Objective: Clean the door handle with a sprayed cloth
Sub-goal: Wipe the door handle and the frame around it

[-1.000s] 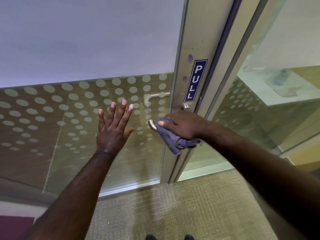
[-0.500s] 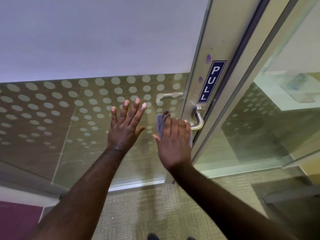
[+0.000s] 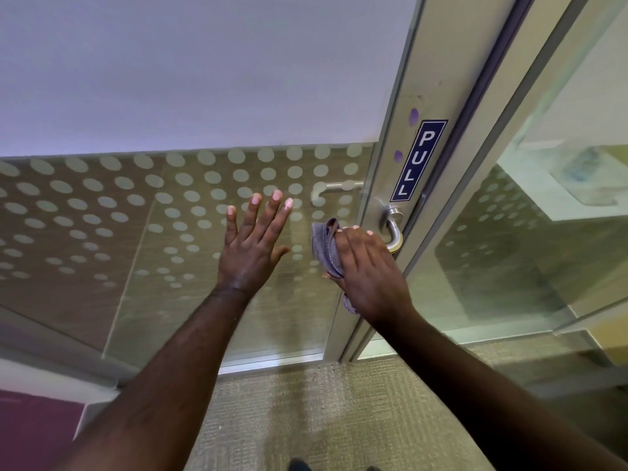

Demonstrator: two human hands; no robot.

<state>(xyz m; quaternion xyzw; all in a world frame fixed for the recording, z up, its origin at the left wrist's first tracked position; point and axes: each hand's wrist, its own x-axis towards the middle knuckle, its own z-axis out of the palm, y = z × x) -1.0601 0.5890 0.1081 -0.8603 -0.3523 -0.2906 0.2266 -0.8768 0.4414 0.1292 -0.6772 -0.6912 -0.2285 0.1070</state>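
Note:
A silver lever door handle point(image 3: 394, 229) sticks out of the metal door frame point(image 3: 407, 107) below a blue PULL sign point(image 3: 418, 161). My right hand point(image 3: 368, 273) holds a grey-purple cloth point(image 3: 324, 246) wrapped over the handle's lever; only the handle's base and bend show. My left hand point(image 3: 255, 243) is flat on the dotted frosted glass door point(image 3: 136, 212) with fingers spread, a little left of the cloth. The spray bottle is not in view.
A second handle point(image 3: 334, 188) shows through the glass on the far side. A clear glass panel point(image 3: 509, 249) stands to the right of the frame. Beige carpet point(image 3: 306, 413) covers the floor below; shoe tips show at the bottom edge.
My right hand has turned from gripping the handle sideways to lying over the lever from below with the cloth, and slid slightly along it. My left hand stays pressed on the glass.

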